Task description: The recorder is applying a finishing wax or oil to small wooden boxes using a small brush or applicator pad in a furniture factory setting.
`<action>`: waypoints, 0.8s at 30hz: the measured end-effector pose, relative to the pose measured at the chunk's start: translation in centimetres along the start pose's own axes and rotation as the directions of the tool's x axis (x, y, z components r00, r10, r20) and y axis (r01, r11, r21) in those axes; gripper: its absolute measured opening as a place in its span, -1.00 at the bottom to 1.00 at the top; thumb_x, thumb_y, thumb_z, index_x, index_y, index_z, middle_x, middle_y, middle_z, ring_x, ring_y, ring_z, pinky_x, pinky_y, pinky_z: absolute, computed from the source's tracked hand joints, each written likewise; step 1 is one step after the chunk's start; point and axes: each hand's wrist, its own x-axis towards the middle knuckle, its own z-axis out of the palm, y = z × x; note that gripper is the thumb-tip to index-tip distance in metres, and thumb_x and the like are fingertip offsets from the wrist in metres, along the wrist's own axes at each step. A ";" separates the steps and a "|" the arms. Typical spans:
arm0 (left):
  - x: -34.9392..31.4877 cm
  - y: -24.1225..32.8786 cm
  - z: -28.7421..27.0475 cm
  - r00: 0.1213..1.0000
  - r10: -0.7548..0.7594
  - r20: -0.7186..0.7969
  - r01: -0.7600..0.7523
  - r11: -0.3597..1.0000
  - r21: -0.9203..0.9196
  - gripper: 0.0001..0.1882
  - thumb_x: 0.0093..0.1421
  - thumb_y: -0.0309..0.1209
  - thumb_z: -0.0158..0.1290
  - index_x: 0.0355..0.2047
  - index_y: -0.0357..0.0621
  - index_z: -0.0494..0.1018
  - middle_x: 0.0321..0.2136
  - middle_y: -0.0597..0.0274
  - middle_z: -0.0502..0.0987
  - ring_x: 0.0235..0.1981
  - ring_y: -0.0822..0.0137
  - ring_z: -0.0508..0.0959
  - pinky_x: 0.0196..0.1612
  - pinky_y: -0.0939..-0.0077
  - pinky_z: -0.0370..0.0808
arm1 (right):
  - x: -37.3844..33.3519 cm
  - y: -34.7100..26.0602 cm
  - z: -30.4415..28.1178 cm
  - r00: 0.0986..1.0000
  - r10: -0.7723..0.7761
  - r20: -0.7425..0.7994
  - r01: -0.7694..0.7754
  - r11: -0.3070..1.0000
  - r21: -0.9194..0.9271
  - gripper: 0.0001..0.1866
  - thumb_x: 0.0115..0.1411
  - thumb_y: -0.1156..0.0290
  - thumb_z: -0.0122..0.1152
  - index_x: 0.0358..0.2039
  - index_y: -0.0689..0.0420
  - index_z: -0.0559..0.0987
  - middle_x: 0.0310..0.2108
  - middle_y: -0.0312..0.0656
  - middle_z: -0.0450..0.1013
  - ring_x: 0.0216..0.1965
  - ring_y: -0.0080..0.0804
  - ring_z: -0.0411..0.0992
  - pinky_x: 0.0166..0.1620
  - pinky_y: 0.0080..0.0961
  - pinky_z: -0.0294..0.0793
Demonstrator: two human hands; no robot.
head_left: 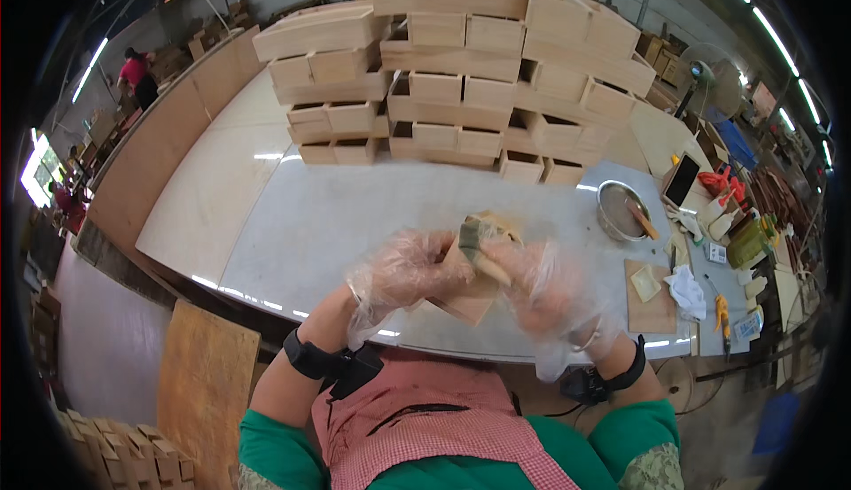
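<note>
Both of my hands wear clear plastic gloves and meet above the near part of the table. My left hand (403, 268) is closed round the left side of a small pale wooden box (472, 302), held tilted off the tabletop. My right hand (550, 282), smeared by motion, presses a green and yellowish pad (470, 237), which looks like a sponge, against the box's upper edge. The fingers of this hand are partly hidden behind the pad and the glove.
Tall stacks of pale wooden boxes (452, 60) stand at the table's back. Right of my hands sits a metal bowl (620, 211) with a brush in it. Further right lie a phone (681, 180), a white cloth (686, 293), a yellow-handled tool (722, 313) and bottles.
</note>
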 end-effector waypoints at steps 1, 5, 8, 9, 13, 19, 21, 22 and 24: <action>0.1 0.8 -0.2 0.997 0.025 -0.071 -0.013 0.987 0.161 -0.47 0.12 -0.17 0.20 -0.02 -0.29 0.41 -0.37 0.23 0.56 -0.40 0.47 0.52 -0.34 0.56 0.49 | 0.6 0.1 -0.9 0.999 0.032 0.024 -0.031 0.998 -0.054 -0.44 -0.05 0.55 0.20 0.06 0.09 0.45 -0.47 -0.12 0.46 -0.45 -0.06 0.45 -0.41 -0.25 0.43; 1.6 -3.5 -0.6 0.953 0.275 -0.126 -0.239 0.941 0.240 -0.32 0.06 -0.06 0.24 0.03 -0.32 0.37 -0.19 0.12 0.56 -0.16 0.36 0.54 -0.12 0.52 0.48 | 2.4 2.4 -1.2 0.969 0.238 0.062 -0.226 0.962 -0.152 -0.60 0.11 0.44 0.10 0.01 0.03 0.50 -0.49 -0.04 0.43 -0.44 -0.10 0.46 -0.41 -0.27 0.44; 3.1 -5.7 2.4 0.939 0.210 -0.273 -0.149 0.962 0.228 -0.34 0.13 -0.11 0.22 0.11 -0.28 0.30 -0.11 0.18 0.51 -0.04 0.39 0.44 0.01 0.54 0.39 | 2.6 4.5 -0.9 0.965 0.160 -0.207 -0.162 0.987 0.007 -0.61 0.17 0.38 0.06 0.04 -0.02 0.48 -0.49 -0.04 0.42 -0.42 -0.08 0.46 -0.36 -0.26 0.44; 4.4 -6.6 2.5 0.920 0.295 -0.259 -0.284 0.955 0.080 -0.42 0.18 -0.18 0.17 0.10 -0.26 0.31 -0.14 0.23 0.50 -0.08 0.45 0.42 -0.02 0.57 0.38 | 2.5 4.9 -1.3 0.966 0.208 -0.151 -0.198 0.977 0.081 -0.61 0.18 0.37 0.04 0.06 -0.02 0.46 -0.44 -0.05 0.44 -0.40 -0.11 0.45 -0.33 -0.28 0.45; 5.4 -5.7 1.0 0.906 0.349 -0.241 -0.337 0.937 0.091 -0.71 0.28 -0.32 0.03 -0.06 -0.22 0.41 -0.33 0.40 0.48 -0.36 0.51 0.40 -0.27 0.62 0.40 | 2.7 3.4 -3.1 0.976 0.018 0.218 -0.022 1.000 0.018 -0.47 0.13 0.40 0.07 0.16 -0.07 0.41 -0.21 -0.01 0.47 -0.28 -0.17 0.44 -0.16 -0.29 0.45; 4.7 -4.1 1.5 0.871 0.439 -0.222 -0.392 0.892 0.226 -0.74 0.33 -0.29 -0.06 -0.10 -0.20 0.42 -0.40 0.41 0.46 -0.42 0.55 0.38 -0.35 0.59 0.40 | 1.1 6.5 -1.2 0.980 0.026 0.198 -0.060 0.984 0.167 -0.56 0.23 0.33 0.00 0.13 0.04 0.40 -0.11 -0.11 0.43 -0.19 -0.23 0.42 -0.15 -0.39 0.46; 5.2 -4.4 1.5 0.882 0.432 -0.187 -0.397 0.897 0.196 -0.69 0.33 -0.28 -0.06 -0.02 -0.21 0.37 -0.32 0.35 0.49 -0.32 0.53 0.37 -0.22 0.56 0.37 | 0.9 10.4 -0.3 0.997 -0.012 0.076 -0.019 0.922 0.386 -0.57 0.26 0.33 -0.03 0.14 0.08 0.39 -0.10 -0.14 0.43 -0.15 -0.27 0.41 -0.10 -0.40 0.46; 5.2 -4.7 1.4 0.894 0.410 -0.180 -0.384 0.909 0.163 -0.63 0.34 -0.27 -0.07 0.06 -0.22 0.33 -0.23 0.28 0.51 -0.22 0.51 0.36 -0.09 0.53 0.35 | 1.3 11.2 -0.2 0.999 -0.034 0.016 0.021 0.868 0.497 -0.58 0.27 0.32 -0.04 0.14 0.10 0.39 -0.09 -0.16 0.43 -0.14 -0.29 0.41 -0.07 -0.40 0.45; 5.4 -4.4 0.9 0.904 0.391 -0.176 -0.357 0.914 0.194 -0.65 0.34 -0.27 -0.06 0.04 -0.21 0.34 -0.24 0.27 0.52 -0.23 0.50 0.37 -0.10 0.52 0.36 | 2.0 12.0 -0.3 0.999 -0.046 0.024 0.029 0.878 0.478 -0.58 0.26 0.32 -0.03 0.13 0.11 0.40 -0.08 -0.15 0.43 -0.13 -0.29 0.42 -0.06 -0.40 0.44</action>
